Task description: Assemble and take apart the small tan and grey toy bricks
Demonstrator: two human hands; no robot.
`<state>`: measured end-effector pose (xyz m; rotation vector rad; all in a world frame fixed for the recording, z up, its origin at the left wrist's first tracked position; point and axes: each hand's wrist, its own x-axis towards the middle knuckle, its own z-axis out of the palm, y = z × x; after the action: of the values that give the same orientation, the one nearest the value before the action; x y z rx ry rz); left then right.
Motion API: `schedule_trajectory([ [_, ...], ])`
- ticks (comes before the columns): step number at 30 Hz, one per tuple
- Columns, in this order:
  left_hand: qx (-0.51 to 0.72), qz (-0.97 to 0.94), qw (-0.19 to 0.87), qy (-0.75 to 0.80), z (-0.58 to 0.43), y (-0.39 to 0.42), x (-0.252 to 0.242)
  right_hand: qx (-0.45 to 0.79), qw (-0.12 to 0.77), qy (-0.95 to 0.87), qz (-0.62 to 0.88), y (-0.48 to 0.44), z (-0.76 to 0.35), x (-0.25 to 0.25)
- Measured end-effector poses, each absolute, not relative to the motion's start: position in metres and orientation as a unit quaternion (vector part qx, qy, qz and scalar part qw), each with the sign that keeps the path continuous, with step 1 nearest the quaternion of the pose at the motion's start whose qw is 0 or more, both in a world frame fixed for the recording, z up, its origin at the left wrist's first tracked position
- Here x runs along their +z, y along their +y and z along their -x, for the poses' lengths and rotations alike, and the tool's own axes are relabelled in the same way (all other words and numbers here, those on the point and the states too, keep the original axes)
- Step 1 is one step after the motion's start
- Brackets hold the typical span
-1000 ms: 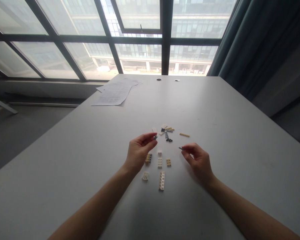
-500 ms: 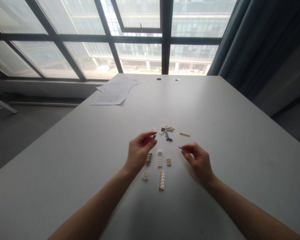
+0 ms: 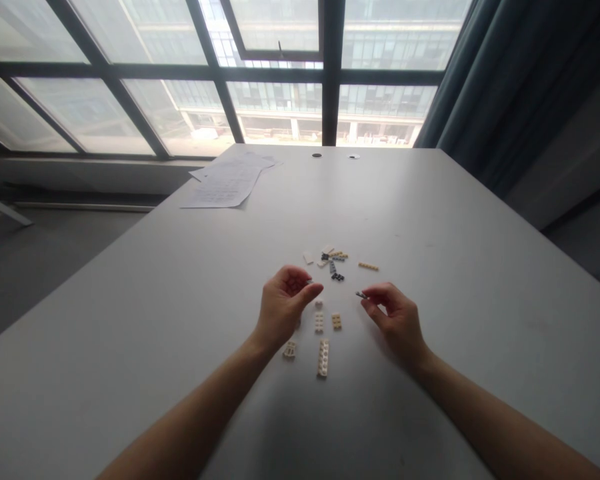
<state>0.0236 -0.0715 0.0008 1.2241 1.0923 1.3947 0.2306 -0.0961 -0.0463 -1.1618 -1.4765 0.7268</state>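
My left hand (image 3: 285, 300) pinches a small grey building brick (image 3: 309, 282), mostly covered by the fingers. To the right, my right hand (image 3: 393, 320) holds another small grey brick (image 3: 361, 295) between thumb and fingertips. Below and between the hands lie a white studded brick (image 3: 319, 323), a tan brick (image 3: 337, 321) and a long white brick (image 3: 323, 358). A white openwork piece (image 3: 289, 349) rests under my left wrist. Beyond the hands is a loose pile with grey plates (image 3: 333, 267), black pieces (image 3: 337, 277) and tan strips (image 3: 338, 255).
A long tan strip (image 3: 369, 266) lies apart, right of the pile. A flat white tile (image 3: 307, 258) is at its left. Printed papers (image 3: 223, 187) lie at the far left of the white table (image 3: 430, 220), before a window. A dark curtain (image 3: 485, 100) hangs at the right.
My left hand has turned and shifted slightly right, hiding more of its brick and uncovering the white tile behind. My right hand has barely moved. The view has tilted a little.
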Motion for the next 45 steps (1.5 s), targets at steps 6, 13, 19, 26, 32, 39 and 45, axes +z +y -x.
schedule_trajectory([
  [6, 0.556, -0.519, 0.45, 0.468, -0.02, -0.072, 0.0, 0.305, 0.536, -0.623, 0.481, -0.096, -0.23, -0.045],
  [13, 0.55, -0.48, 0.476, 0.49, -0.022, -0.073, -0.002, 0.307, 0.536, -0.623, 0.48, -0.096, -0.231, -0.047],
  [19, 0.564, -0.472, 0.493, 0.464, -0.026, -0.075, 0.0, 0.314, 0.538, -0.619, 0.478, -0.097, -0.23, -0.043],
  [26, 0.549, -0.496, 0.493, 0.458, -0.028, -0.079, -0.002, 0.319, 0.535, -0.616, 0.483, -0.097, -0.23, -0.043],
  [32, 0.556, -0.49, 0.494, 0.455, -0.029, -0.078, -0.004, 0.32, 0.533, -0.615, 0.486, -0.097, -0.23, -0.045],
  [39, 0.558, -0.486, 0.503, 0.446, -0.03, -0.078, -0.006, 0.324, 0.533, -0.608, 0.492, -0.098, -0.23, -0.042],
  [45, 0.543, -0.508, 0.497, 0.447, -0.029, -0.081, -0.007, 0.327, 0.531, -0.608, 0.492, -0.097, -0.23, -0.043],
])
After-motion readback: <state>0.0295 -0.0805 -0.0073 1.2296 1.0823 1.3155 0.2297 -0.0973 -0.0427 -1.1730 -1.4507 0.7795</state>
